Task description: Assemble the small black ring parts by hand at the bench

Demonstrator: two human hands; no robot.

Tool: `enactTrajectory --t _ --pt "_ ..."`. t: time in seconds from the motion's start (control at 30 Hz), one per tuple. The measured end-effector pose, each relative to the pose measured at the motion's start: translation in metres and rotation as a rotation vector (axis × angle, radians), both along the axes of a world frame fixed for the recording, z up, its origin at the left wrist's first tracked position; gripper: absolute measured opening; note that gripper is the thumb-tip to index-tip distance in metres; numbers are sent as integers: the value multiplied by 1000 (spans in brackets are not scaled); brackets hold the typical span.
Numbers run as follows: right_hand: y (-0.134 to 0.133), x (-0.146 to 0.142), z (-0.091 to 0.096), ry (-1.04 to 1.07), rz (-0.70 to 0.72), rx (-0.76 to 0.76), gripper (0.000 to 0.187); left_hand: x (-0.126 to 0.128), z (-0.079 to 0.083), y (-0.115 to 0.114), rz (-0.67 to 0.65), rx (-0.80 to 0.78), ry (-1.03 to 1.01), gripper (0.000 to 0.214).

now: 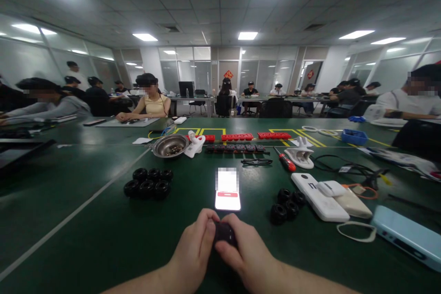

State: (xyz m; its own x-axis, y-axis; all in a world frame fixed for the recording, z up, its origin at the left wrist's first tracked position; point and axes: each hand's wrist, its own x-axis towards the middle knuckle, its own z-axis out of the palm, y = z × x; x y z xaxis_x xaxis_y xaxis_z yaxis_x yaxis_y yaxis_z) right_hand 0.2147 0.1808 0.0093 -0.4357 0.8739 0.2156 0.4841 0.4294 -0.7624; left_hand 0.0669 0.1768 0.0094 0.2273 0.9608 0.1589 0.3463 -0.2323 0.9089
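Note:
Both hands close around a small black rubber tyre [225, 233] just above the table's near edge. My left hand [197, 243] wraps its left side, with the fingers pressed together. On the other side my right hand [246, 249] grips it with the thumb below. Much of the tyre is hidden by the fingers. Right beyond my hands lies a phone [228, 198] with a bright screen. A group of several black tyres [148, 183] sits to the left, and a smaller group of tyres [288, 205] to the right.
Further back are a metal bowl [161, 150] with small parts, red trays [237, 137], a black strip of parts [237, 148], glasses [257, 162] and a screwdriver [286, 163]. White and light-blue power banks [408, 236] lie at the right. People sit at surrounding tables.

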Motion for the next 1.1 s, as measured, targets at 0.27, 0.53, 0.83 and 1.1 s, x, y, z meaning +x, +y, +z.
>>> enactTrajectory --t 0.27,0.53,0.83,1.1 --pt "-2 10 10 -185 -39 216 63 11 -9 7 157 -642 -483 42" --pt "6 11 8 -185 225 488 38 6 -17 14 148 -673 -594 46" --pt "4 10 3 -267 -35 254 69 7 -13 14 32 -562 -472 36" --pt "7 13 4 -217 230 356 47 2 -21 14 -150 -527 -432 60"
